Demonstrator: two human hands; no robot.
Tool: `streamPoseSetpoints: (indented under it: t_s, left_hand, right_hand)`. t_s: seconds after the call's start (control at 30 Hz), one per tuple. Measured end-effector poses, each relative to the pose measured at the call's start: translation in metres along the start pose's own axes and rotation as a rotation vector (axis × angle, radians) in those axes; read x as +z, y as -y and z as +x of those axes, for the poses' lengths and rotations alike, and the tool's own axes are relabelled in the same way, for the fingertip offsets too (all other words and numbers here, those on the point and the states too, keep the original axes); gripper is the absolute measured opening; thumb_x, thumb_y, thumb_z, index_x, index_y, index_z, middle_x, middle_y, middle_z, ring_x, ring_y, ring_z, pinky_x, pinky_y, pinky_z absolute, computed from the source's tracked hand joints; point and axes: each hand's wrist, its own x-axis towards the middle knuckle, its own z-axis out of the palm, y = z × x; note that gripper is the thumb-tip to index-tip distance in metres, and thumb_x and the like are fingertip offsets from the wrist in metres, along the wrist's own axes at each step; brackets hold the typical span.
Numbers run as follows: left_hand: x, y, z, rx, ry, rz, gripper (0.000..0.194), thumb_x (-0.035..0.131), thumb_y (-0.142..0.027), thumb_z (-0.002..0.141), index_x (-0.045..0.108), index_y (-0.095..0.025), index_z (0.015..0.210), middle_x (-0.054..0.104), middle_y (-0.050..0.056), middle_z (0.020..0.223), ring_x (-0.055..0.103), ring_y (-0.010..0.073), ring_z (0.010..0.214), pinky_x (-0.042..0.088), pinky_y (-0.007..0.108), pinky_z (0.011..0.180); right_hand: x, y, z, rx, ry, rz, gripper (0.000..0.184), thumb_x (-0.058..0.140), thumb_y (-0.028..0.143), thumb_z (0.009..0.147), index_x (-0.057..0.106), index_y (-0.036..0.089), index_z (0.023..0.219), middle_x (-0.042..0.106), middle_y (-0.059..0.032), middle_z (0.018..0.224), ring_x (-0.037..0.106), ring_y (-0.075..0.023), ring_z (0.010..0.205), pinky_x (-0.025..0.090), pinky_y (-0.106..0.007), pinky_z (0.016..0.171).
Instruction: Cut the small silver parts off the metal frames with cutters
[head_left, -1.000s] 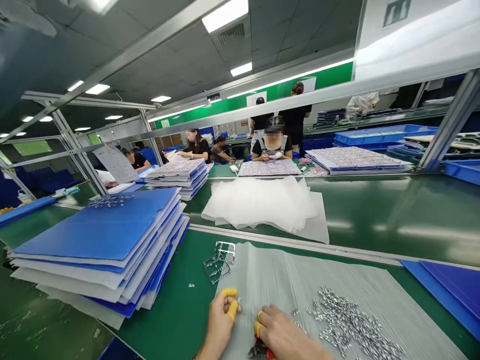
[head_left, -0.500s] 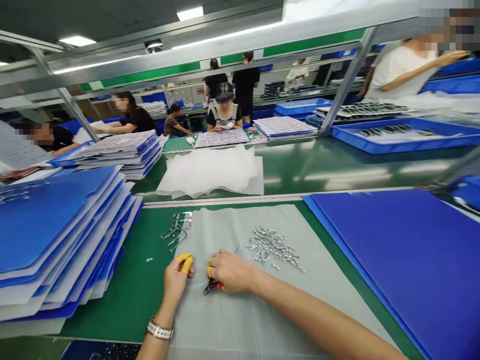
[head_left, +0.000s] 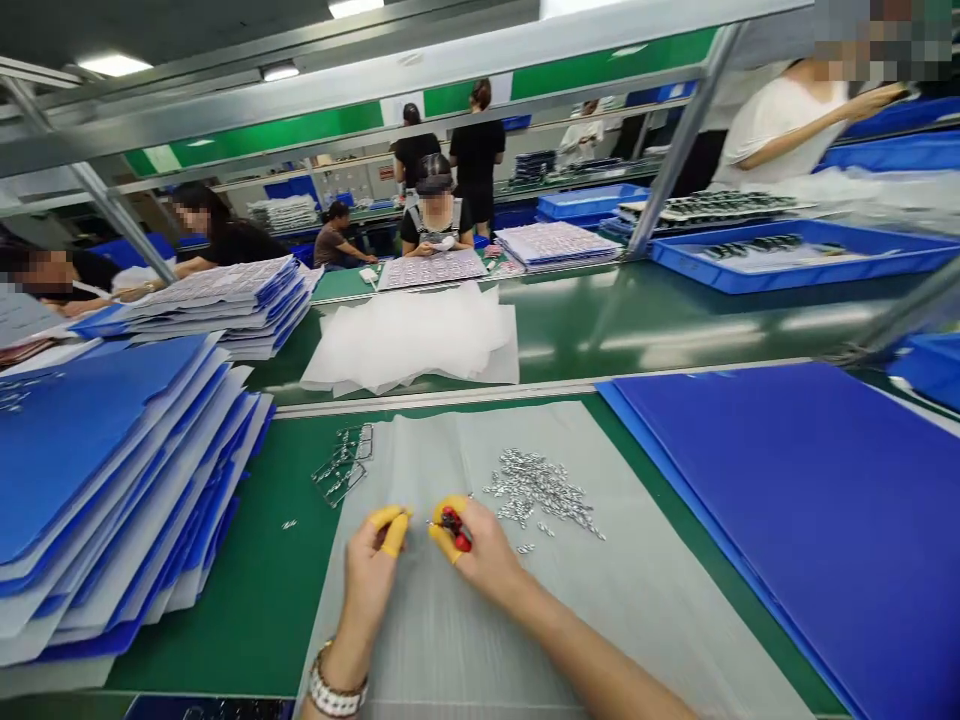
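Note:
My left hand (head_left: 373,560), with yellow finger cots on thumb and forefinger, is closed in a pinch above the grey sheet (head_left: 450,640). What its fingertips hold, if anything, is too small to make out. Close by on the right, my right hand (head_left: 487,555) is closed around red-handled nippers (head_left: 457,530); their jaws are mostly hidden. A tiny shiny bit shows at its yellow-covered fingertips. Beyond that hand lies a pile of small silvery parts (head_left: 541,487), with a few strays around it. Shiny thin frames (head_left: 345,465) rest at the sheet's far left edge.
A tall stack of blue and white sheets (head_left: 135,480) stands on the left. Blue boards (head_left: 772,480) lie on the right. White sheets (head_left: 412,335) and a blue tray (head_left: 795,275) sit on the bench beyond. Several people work around the benches.
My right hand has turned and drawn back from beside the pile, with the nippers now tucked in its palm. My left hand has shifted slightly right. The view has moved a little.

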Motion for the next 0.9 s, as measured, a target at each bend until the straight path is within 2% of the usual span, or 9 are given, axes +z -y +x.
streamPoseSetpoints:
  t_s: [0.1, 0.17, 0.27, 0.37, 0.47, 0.67, 0.9]
  left_hand:
    - [0.026, -0.001, -0.010, -0.042, 0.023, -0.153, 0.028, 0.069, -0.040, 0.070, 0.072, -0.016, 0.085, 0.063, 0.003, 0.071, 0.051, 0.0115, 0.058, 0.043, 0.024, 0.056]
    - [0.037, 0.003, -0.015, -0.076, 0.003, -0.222, 0.025, 0.069, -0.038, 0.070, 0.071, -0.015, 0.082, 0.062, 0.002, 0.070, 0.049, 0.0108, 0.059, 0.042, 0.022, 0.057]
    - [0.043, 0.009, -0.018, -0.090, -0.026, -0.256, 0.023, 0.070, -0.036, 0.070, 0.071, -0.016, 0.079, 0.061, 0.001, 0.068, 0.049, 0.0107, 0.061, 0.042, 0.022, 0.058]
    - [0.045, 0.011, -0.016, -0.084, -0.044, -0.263, 0.023, 0.070, -0.036, 0.070, 0.072, -0.016, 0.082, 0.062, 0.001, 0.068, 0.050, 0.0115, 0.062, 0.042, 0.023, 0.060]
    - [0.047, 0.013, -0.013, -0.078, -0.062, -0.287, 0.024, 0.070, -0.035, 0.071, 0.071, -0.016, 0.084, 0.065, 0.003, 0.075, 0.050, 0.0119, 0.064, 0.044, 0.024, 0.062]
    - [0.053, 0.017, -0.013, -0.052, -0.080, -0.287, 0.025, 0.069, -0.036, 0.071, 0.071, -0.016, 0.086, 0.068, 0.006, 0.084, 0.056, 0.0154, 0.072, 0.046, 0.026, 0.065]
    - [0.055, 0.019, -0.015, -0.031, -0.048, -0.320, 0.023, 0.067, -0.035, 0.073, 0.071, -0.016, 0.087, 0.066, 0.005, 0.081, 0.056, 0.0164, 0.074, 0.046, 0.026, 0.063]
  right_hand:
    - [0.004, 0.002, -0.009, 0.026, -0.114, 0.073, 0.005, 0.053, 0.025, 0.082, 0.052, 0.021, 0.078, 0.056, -0.0011, 0.074, 0.051, -0.0152, 0.068, 0.040, -0.027, 0.062]
    - [0.007, 0.003, -0.011, 0.064, -0.144, 0.146, 0.007, 0.055, 0.026, 0.081, 0.052, 0.021, 0.077, 0.056, -0.0017, 0.076, 0.052, -0.0157, 0.070, 0.041, -0.028, 0.063]
    - [0.012, 0.002, -0.010, 0.245, -0.165, 0.394, 0.014, 0.060, 0.032, 0.078, 0.052, 0.021, 0.076, 0.054, 0.0002, 0.073, 0.051, -0.0147, 0.067, 0.042, -0.027, 0.061]
    - [0.018, 0.002, -0.005, 0.460, -0.264, 0.685, 0.025, 0.067, 0.038, 0.070, 0.051, 0.021, 0.077, 0.053, 0.0019, 0.072, 0.052, -0.0141, 0.066, 0.044, -0.026, 0.061]
    - [0.026, 0.002, -0.002, 0.576, -0.354, 0.810, 0.031, 0.072, 0.039, 0.064, 0.053, 0.020, 0.078, 0.054, 0.0018, 0.074, 0.052, -0.0144, 0.067, 0.044, -0.026, 0.061]
    - [0.036, 0.004, -0.007, 0.553, -0.409, 0.891, 0.028, 0.072, 0.035, 0.064, 0.054, 0.020, 0.080, 0.057, 0.0014, 0.077, 0.055, -0.0156, 0.073, 0.048, -0.029, 0.068]
    - [0.037, 0.005, -0.009, 0.606, -0.431, 0.927, 0.029, 0.074, 0.032, 0.064, 0.055, 0.020, 0.083, 0.059, 0.0011, 0.079, 0.057, -0.0165, 0.076, 0.048, -0.030, 0.072]
